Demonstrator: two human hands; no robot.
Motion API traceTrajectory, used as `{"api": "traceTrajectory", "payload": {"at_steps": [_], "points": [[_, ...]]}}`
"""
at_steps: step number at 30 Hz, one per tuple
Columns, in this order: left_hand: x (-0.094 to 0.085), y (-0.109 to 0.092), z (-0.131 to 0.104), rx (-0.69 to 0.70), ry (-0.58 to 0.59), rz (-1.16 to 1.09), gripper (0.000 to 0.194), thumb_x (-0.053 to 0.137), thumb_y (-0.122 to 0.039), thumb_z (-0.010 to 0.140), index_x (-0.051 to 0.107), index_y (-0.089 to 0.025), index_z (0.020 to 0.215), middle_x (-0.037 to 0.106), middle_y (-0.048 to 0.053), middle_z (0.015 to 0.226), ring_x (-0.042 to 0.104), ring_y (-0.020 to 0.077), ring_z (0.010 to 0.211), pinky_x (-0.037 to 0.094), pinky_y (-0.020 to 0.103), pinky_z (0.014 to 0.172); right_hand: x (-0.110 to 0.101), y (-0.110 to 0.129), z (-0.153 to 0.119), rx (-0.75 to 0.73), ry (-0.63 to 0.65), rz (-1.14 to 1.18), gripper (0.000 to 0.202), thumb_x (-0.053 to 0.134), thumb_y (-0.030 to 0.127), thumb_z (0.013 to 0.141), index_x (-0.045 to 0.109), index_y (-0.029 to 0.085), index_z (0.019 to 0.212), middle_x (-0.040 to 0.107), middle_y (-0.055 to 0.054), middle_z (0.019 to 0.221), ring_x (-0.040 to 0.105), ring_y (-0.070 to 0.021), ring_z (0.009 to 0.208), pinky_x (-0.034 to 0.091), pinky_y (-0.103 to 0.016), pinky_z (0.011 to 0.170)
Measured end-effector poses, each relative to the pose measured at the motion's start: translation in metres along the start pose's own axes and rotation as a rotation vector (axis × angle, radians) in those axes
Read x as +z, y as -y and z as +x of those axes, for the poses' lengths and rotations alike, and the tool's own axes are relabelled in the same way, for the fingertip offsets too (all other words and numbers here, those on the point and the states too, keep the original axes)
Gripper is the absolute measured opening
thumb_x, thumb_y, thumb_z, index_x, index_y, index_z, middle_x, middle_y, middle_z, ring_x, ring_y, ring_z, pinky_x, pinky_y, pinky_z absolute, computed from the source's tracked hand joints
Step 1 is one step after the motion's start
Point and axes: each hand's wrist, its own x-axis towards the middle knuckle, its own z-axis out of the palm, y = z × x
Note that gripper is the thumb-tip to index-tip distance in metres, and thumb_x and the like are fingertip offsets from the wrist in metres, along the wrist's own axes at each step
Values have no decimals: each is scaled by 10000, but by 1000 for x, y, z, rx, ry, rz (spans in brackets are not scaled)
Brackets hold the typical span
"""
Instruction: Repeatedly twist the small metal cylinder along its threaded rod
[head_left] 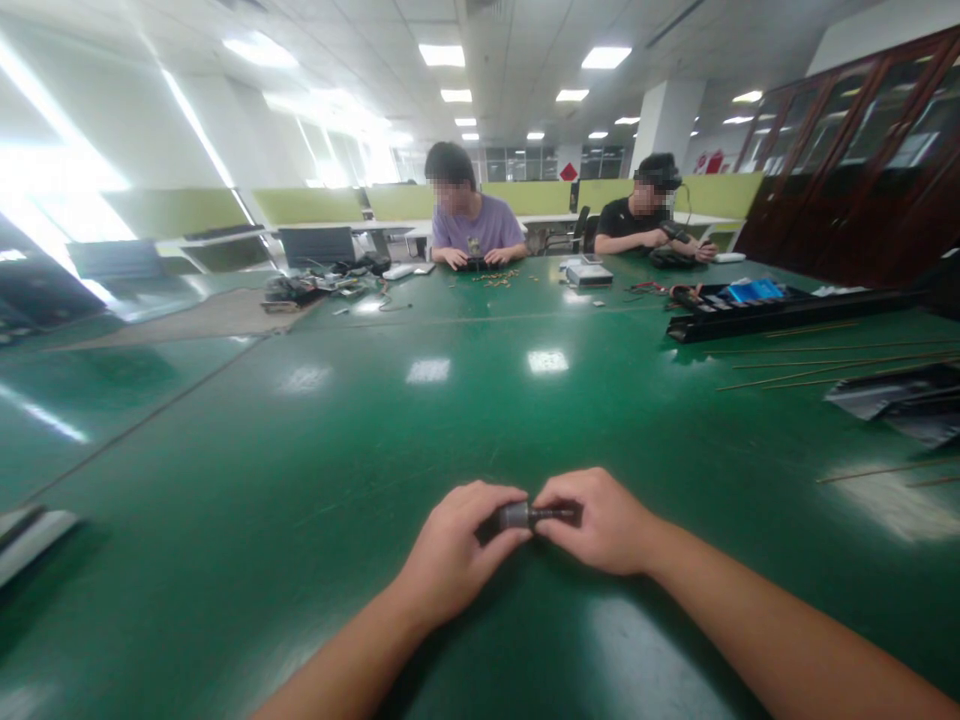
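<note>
Low over the green table [360, 430], a small dark cylinder [514, 515] with a thinner shaft-like end lies level between my two hands. My left hand [461, 540] is closed around its thicker grey-black body, thumb below and fingers above. On the other side, my right hand [600, 522] pinches the narrow dark end between thumb and fingers. The fingertips of both hands almost meet at the middle of the piece. Its exact kind is too blurred to make out, and my fingers hide part of it.
Across the table sit a person in a purple shirt [480, 220] and a person in black [630, 225] with a dark tool. Black rails [780, 312], thin rods [825, 360] and dark trays [915, 400] lie at right. Cluttered parts [322, 285] lie far left.
</note>
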Motion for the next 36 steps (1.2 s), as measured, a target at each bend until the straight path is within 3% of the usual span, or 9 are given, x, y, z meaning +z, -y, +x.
{"api": "traceTrajectory", "payload": {"at_steps": [36], "points": [[1,4,-1,4,-16,-3,235,650,-329,884,636,-266,1111,682,19,1025,609,193,947,465,337,862,-1,2,0,35,-9,7,60,689,233,809,708,190,846,680,4,741,586,-131,657,409,-234,641]]}}
